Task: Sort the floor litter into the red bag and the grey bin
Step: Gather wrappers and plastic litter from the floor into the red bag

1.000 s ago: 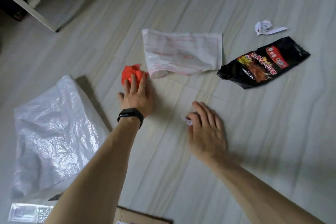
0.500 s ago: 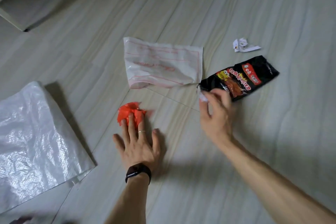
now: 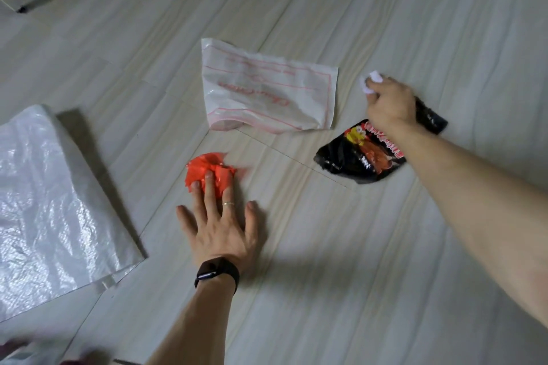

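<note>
My left hand [image 3: 221, 224] lies flat on the floor, its straight fingertips pressing on a crumpled red bag [image 3: 207, 170]. My right hand [image 3: 388, 105] is stretched out over the far end of a black snack wrapper [image 3: 355, 157] and grips a small crumpled white paper scrap [image 3: 370, 83] in curled fingers. A white plastic pouch with pink print [image 3: 267, 92] lies flat between the two hands, a little farther away. No grey bin is in view.
A large white woven sack [image 3: 50, 201] lies flat on the floor at the left. A dark furniture foot [image 3: 20, 9] stands at the far left top. Pale plank flooring stretches to the right and front.
My right hand has reached farther out past the black wrapper and now grips white paper. My left hand stays pressed on the red bag. The view shifted.
</note>
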Demonstrator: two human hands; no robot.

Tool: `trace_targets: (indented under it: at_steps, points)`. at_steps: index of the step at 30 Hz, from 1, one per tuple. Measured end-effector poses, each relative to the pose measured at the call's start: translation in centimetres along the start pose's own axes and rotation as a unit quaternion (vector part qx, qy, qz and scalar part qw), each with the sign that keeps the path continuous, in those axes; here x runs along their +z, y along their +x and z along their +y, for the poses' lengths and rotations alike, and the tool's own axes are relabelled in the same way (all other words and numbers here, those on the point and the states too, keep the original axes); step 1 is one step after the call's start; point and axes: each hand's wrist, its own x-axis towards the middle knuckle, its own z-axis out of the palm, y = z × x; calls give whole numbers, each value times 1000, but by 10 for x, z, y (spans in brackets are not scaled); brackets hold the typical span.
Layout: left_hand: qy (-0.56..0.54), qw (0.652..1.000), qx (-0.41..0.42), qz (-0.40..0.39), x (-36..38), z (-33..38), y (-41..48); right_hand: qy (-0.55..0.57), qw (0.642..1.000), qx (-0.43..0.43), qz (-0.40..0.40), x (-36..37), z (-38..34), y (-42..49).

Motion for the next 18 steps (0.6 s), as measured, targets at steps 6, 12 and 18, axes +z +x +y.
trace_targets:
  at_steps: [6, 12, 18]
  points:
    - [-49, 998, 17, 24, -6, 1, -4, 61, 997, -51, 24, 16, -36, -123]
    - [-132, 981, 79, 114, 2, -6, -6, 164, 981, -99, 24, 46, -53, -273]
    - [-78, 986, 139, 38, -18, -44, -48, 159, 968, -193, -2, 71, -47, -383]
